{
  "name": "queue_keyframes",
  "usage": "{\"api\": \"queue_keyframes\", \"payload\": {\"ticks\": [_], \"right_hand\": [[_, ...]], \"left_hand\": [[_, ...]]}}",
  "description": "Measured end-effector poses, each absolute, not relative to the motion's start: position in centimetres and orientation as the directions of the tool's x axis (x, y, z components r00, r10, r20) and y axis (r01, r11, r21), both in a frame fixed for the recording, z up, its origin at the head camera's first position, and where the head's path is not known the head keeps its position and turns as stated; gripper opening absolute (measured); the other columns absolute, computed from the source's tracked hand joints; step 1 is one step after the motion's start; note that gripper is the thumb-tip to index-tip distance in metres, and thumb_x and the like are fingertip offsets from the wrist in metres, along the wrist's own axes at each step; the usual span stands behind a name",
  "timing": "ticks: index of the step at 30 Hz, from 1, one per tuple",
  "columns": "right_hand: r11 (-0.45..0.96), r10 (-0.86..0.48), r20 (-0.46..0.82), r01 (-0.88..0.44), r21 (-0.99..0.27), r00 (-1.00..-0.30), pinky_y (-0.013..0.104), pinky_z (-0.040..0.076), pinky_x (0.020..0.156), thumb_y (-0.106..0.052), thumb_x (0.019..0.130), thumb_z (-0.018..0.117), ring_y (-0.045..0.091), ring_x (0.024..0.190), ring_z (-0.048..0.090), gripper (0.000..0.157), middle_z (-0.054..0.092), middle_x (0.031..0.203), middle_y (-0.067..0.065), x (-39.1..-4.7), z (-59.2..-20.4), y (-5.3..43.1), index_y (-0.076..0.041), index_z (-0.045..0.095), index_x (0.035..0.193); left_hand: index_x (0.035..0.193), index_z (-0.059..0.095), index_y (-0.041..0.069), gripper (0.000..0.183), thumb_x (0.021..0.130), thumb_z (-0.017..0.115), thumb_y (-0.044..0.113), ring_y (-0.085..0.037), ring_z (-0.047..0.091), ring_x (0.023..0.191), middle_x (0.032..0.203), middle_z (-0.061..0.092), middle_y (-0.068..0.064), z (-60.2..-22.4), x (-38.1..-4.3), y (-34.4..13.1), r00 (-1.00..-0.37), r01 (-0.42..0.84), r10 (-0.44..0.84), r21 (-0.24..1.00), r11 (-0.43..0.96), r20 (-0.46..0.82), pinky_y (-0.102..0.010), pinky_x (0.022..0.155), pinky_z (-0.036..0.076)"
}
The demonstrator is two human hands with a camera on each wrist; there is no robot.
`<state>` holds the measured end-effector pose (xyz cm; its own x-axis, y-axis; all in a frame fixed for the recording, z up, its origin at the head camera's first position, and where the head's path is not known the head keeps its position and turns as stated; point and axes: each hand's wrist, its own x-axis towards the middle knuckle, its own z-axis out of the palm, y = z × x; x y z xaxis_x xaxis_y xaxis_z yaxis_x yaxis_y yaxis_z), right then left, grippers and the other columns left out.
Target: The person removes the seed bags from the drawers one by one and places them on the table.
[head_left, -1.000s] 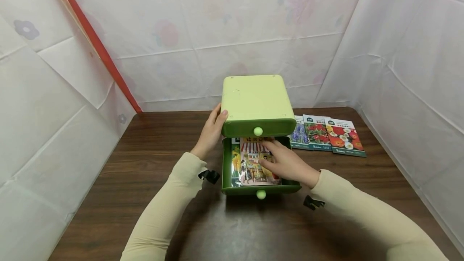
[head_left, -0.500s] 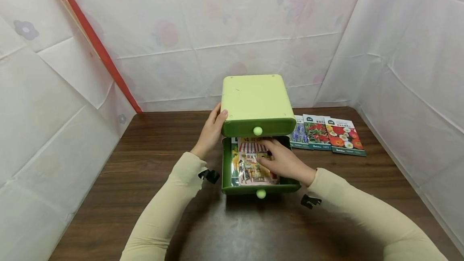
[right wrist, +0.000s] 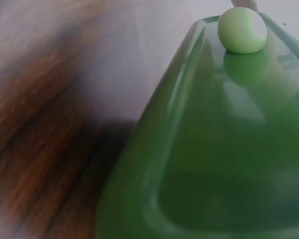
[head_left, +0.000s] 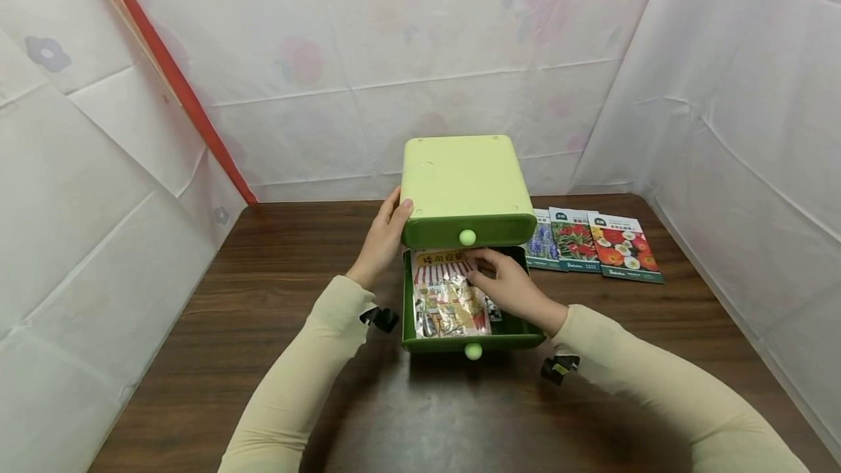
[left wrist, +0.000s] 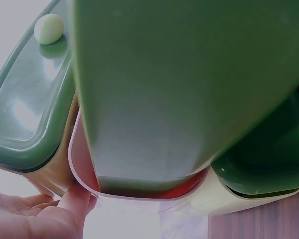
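A two-drawer cabinet (head_left: 464,174) with a pale green top and dark green drawers stands on the table. Against its left side rests my left hand (head_left: 381,239), thumb at the front top corner; the left wrist view shows the fingers (left wrist: 72,201) along the side wall. The lower drawer (head_left: 434,345) is pulled out, the upper drawer (head_left: 434,231) closed. Inside the lower one lies a shiny illustrated seed packet (head_left: 447,305) with a striped awning on it. My right hand (head_left: 515,290) reaches in and pinches its upper right edge. Part of another packet (head_left: 494,310) shows underneath.
Several flower seed packets (head_left: 627,248) lie overlapping on the dark wood table (head_left: 296,239), right of the cabinet. White patterned sheeting (head_left: 315,71) hangs behind and at both sides. A round knob (right wrist: 241,30) sticks out from the drawer front.
The illustrated packet has slid left inside the drawer along with my right hand, covering the yellow-flowered packet and baring drawer floor at right. My left hand has stayed put.
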<state>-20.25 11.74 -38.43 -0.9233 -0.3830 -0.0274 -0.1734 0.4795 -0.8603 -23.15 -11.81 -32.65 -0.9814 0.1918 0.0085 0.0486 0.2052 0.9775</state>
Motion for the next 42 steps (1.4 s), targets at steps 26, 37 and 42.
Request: {"api": "queue_keyframes", "payload": {"ticks": [26, 37, 42], "right_hand": [[0.181, -0.322, -0.286, 0.238, -0.954, -0.903, 0.041, 0.052, 0.099, -0.009, 0.100, 0.048, 0.038, 0.121, 0.058, 0.054, 0.046, 0.142, 0.031, -21.2, -38.3, 11.8, 0.011, 0.032, 0.147], [0.318, -0.356, -0.405, 0.299, -0.900, -0.842, 0.030, 0.058, 0.066, -0.007, 0.098, 0.054, 0.012, 0.068, 0.055, 0.043, 0.062, 0.098, 0.013, -21.2, -39.0, 11.4, 0.007, 0.042, 0.136], [0.318, -0.356, -0.400, 0.293, -0.902, -0.845, 0.030, 0.057, 0.064, -0.005, 0.098, 0.052, 0.012, 0.063, 0.056, 0.038, 0.061, 0.087, 0.008, -21.2, -39.1, 11.5, 0.006, 0.045, 0.134]], "left_hand": [[0.159, 0.006, 0.021, 0.065, 0.106, 0.037, 0.043, -0.031, 0.035, 0.142, 0.165, 0.009, -0.005, -32.9, -23.5, -11.8, -0.979, 0.021, 0.203, 0.990, 0.137, -0.008, -0.051, 0.112, 0.037], [0.158, 0.010, 0.033, 0.071, 0.100, 0.041, 0.059, -0.027, 0.039, 0.140, 0.164, 0.014, 0.002, -35.7, -25.3, -12.2, -0.981, 0.035, 0.193, 0.995, 0.094, 0.017, -0.052, 0.111, 0.039], [0.158, 0.010, 0.033, 0.073, 0.098, 0.042, 0.061, -0.027, 0.040, 0.139, 0.164, 0.014, 0.002, -35.7, -25.2, -12.2, -0.981, 0.036, 0.193, 0.996, 0.086, 0.019, -0.052, 0.110, 0.040]]}}
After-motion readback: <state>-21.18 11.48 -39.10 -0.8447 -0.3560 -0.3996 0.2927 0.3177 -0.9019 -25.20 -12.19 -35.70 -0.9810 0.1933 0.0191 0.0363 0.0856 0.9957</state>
